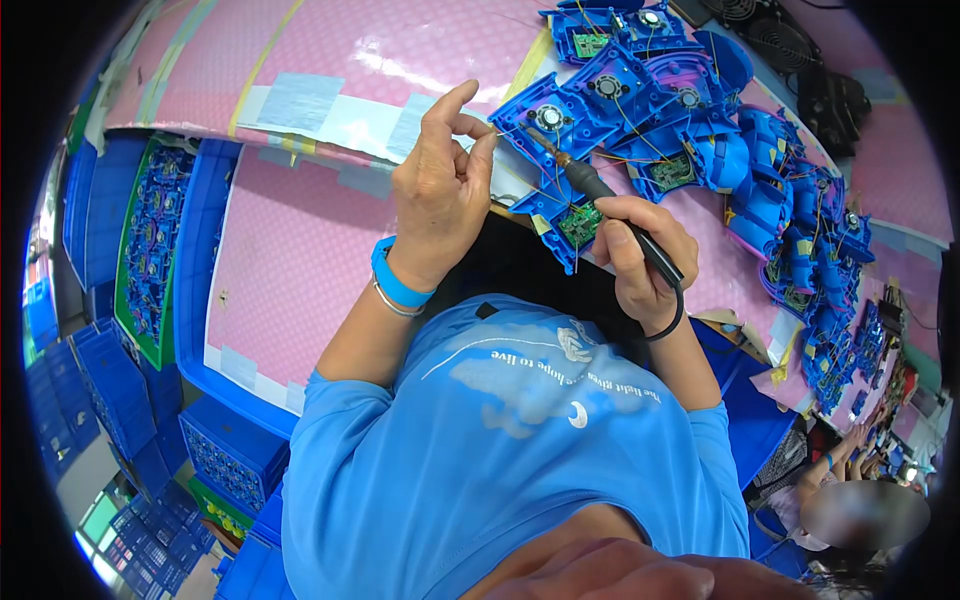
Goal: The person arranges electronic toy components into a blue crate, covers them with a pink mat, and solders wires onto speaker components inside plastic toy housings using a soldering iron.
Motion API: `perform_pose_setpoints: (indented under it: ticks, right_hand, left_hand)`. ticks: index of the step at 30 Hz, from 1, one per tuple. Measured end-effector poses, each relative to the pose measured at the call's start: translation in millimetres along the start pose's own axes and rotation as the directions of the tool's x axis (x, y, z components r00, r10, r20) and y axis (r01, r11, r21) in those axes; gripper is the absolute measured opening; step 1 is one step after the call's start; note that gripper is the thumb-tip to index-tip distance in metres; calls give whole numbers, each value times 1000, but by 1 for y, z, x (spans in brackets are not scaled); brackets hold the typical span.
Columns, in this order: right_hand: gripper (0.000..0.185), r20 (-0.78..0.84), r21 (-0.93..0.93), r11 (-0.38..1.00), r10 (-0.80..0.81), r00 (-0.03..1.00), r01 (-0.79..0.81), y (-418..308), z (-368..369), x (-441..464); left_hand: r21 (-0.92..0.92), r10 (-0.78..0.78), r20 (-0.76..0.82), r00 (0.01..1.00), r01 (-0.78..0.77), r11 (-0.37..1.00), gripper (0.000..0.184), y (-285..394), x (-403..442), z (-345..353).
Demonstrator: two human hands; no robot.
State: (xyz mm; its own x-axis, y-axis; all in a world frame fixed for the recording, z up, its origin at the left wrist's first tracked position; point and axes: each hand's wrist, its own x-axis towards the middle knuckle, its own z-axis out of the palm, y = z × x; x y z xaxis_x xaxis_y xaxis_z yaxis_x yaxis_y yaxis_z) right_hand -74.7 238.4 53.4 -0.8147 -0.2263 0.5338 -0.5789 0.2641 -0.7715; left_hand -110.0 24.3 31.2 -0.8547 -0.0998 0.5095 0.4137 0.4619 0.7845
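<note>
My right hand [645, 250] grips a soldering iron [590, 182] by its black handle, its tip pointing up and left at an open blue plastic housing [560, 118] with a round speaker [548, 117]. My left hand [448, 185] is beside the housing's left edge, thumb and a finger pinched together on what looks like a thin wire [499, 133]. The index finger is raised. Just below the iron's tip lies a green circuit board [580, 224] in a blue shell. Whether the tip touches anything is hard to make out.
Many wired blue housings [690, 100] are heaped along the bench to the right. The pink bench cover [380, 50] has taped patches. Blue bins [230, 450] and a green tray [150, 250] of parts stand at left. Another person [820, 490] is at lower right.
</note>
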Motion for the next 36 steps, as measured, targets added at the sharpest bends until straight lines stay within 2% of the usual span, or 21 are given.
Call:
perform_pose_setpoints:
  ticks: [18, 20, 21, 22, 24, 26, 28, 31, 36]
  right_hand:
    - [18, 8, -26, 999, -29, 1000, 29, 0, 0, 1]
    - [19, 1, -7, 999, -39, 999, 39, 0, -2, -1]
    - [19, -3, -7, 999, -39, 999, 39, -2, -3, -2]
    - [19, -25, 10, 999, -47, 999, 47, -3, -5, -3]
    - [20, -69, 60, 997, -49, 996, 53, -4, -7, -6]
    - [20, -77, 69, 996, -50, 996, 56, -6, -8, -5]
    - [21, -87, 75, 995, -54, 995, 60, -7, -8, -5]
    - [21, -68, 38, 999, -32, 997, 34, -7, -9, -5]
    - [19, -32, 66, 997, -23, 999, 25, -4, -5, -5]
  left_hand:
    - [-32, 30, 0, 1000, -30, 999, 53, -2, 5, -3]
    - [-14, 100, -22, 995, -100, 995, 56, -7, 3, -12]
    - [42, 201, -17, 979, -200, 979, 52, -7, 3, -18]
    - [41, 204, -14, 979, -203, 978, 52, -8, 5, -21]
    - [60, 467, 127, 875, -477, 877, 47, -11, 10, -23]
    - [78, 482, 168, 860, -499, 863, 41, -6, 16, -22]
    - [202, 466, 310, 829, -536, 820, 33, 0, 21, -20]
    - [225, 519, 330, 788, -600, 768, 28, -10, 24, -20]
    - [184, 549, 290, 784, -609, 772, 24, -13, 23, -16]
